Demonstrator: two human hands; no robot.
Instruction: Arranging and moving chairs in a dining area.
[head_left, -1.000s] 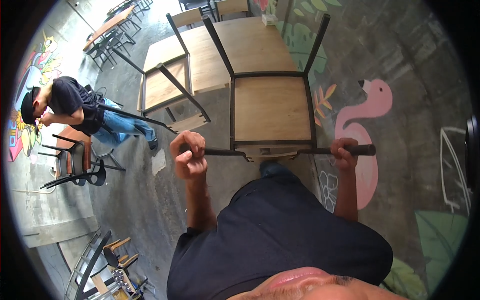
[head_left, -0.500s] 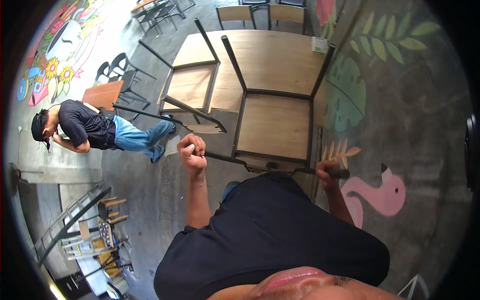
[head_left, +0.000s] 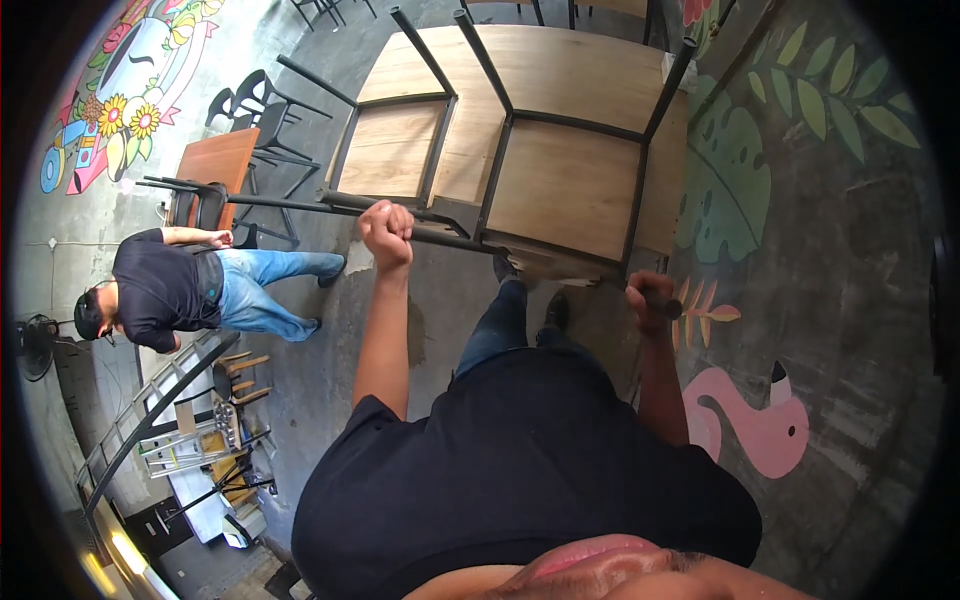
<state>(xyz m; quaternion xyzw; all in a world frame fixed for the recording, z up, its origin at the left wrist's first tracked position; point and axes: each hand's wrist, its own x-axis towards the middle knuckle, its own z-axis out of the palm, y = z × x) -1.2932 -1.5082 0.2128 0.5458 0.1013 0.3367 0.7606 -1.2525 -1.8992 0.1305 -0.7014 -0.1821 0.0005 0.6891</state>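
Observation:
An upturned chair with a wooden seat [head_left: 565,195] and black metal legs lies on the wooden table [head_left: 600,65] in front of me. My left hand [head_left: 386,235] is closed around one of its near legs, at the left. My right hand [head_left: 652,293] grips the other near leg, whose dark round end pokes out beside the fist. Its two far legs stick up, away from my hands. Left of it, a second upturned chair [head_left: 392,150] of the same kind rests on the table. One of its legs runs just behind my left hand.
A co-worker [head_left: 175,280] in a black shirt and jeans stands at the left, by a reddish-brown table [head_left: 218,165] and black chairs [head_left: 265,90]. A metal ladder [head_left: 165,405] is at the lower left. A painted wall [head_left: 830,230] bounds the right side.
My view has shifted, and my feet now show below the chair. Both hands keep their grip, arms reaching farther forward. The co-worker has lowered a hand from the face and stretched an arm toward the reddish-brown table.

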